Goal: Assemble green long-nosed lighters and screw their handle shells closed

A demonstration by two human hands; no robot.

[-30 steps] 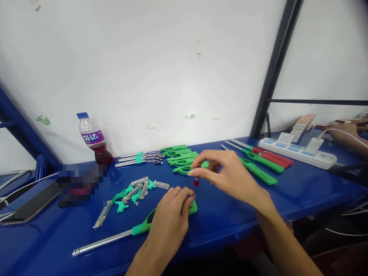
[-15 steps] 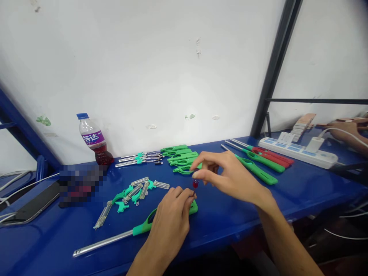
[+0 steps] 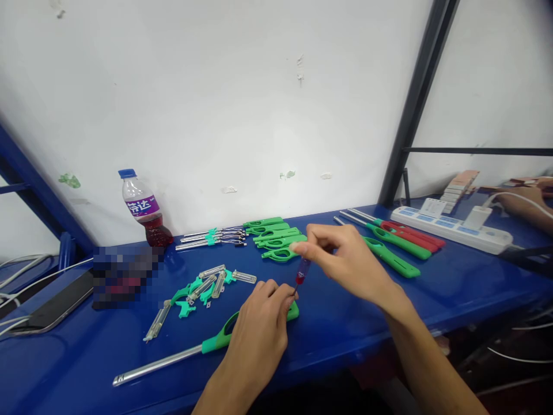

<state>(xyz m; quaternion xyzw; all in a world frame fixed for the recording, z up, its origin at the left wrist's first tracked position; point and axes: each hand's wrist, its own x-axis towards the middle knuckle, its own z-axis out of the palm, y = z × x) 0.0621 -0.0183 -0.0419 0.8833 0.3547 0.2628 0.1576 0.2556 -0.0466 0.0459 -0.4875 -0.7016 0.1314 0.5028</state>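
My left hand [image 3: 263, 325] is closed over the green handle of a lighter [image 3: 221, 337], whose metal tube points to the lower left. A small screwdriver [image 3: 302, 271] with a red and purple handle stands tilted, its tip at my left fingertips. My right hand [image 3: 341, 259] pinches the top of that screwdriver. The spot where the tip meets the lighter is hidden by my left fingers. Left of my hands lie several clear tanks [image 3: 161, 320] and teal plastic pieces [image 3: 185, 309].
Behind are metal tubes with wires [image 3: 211, 237] and green shells [image 3: 276, 233]. Lighters [image 3: 391, 257] and a power strip [image 3: 453, 229] lie at the right. A bottle [image 3: 149, 210] and phone [image 3: 56, 305] are at the left. A co-worker's hand [image 3: 525, 202] shows far right.
The screwdriver now leans to the right and shows more of its handle. My right hand has shifted its fingers around its top. My left hand stays on the lighter. The view has shifted slightly.
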